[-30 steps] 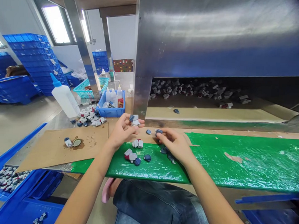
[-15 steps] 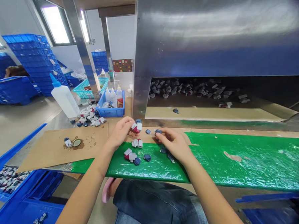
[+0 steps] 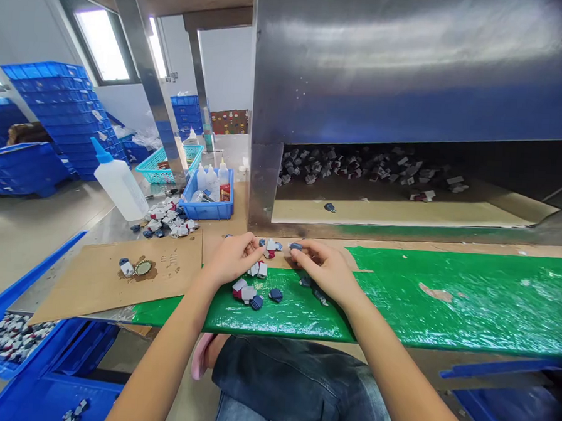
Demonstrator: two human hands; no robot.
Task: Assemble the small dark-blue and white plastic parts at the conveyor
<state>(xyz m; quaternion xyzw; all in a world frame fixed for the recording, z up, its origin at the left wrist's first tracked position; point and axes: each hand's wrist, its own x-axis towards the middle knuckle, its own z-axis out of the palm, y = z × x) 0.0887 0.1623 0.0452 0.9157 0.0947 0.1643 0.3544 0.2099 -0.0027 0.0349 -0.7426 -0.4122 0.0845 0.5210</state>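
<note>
My left hand [image 3: 235,258] is closed, its fingertips at the left side of a small white and dark-red piece [image 3: 270,249] at the back of the bench. Dark blue bits show on both sides of that piece. My right hand [image 3: 326,266] pinches a small dark blue piece [image 3: 296,246] between thumb and forefinger. In front of my left hand lie another white and red piece [image 3: 259,269] and a white and red cluster [image 3: 245,291]. A loose blue piece [image 3: 275,294] sits between my forearms. More blue pieces [image 3: 305,281] lie partly under my right hand.
A cardboard sheet [image 3: 93,276] at left bears a small round cap [image 3: 143,267]. Behind it stand a white squeeze bottle [image 3: 122,186], a heap of pieces [image 3: 167,217] and a blue basket [image 3: 208,210] of bottles. A metal housing [image 3: 410,73] overhangs a paper-lined tray [image 3: 403,214].
My left hand has moved right and lower with the white and red piece, now beside the blue pieces. My right hand has stayed almost still with its blue piece.
</note>
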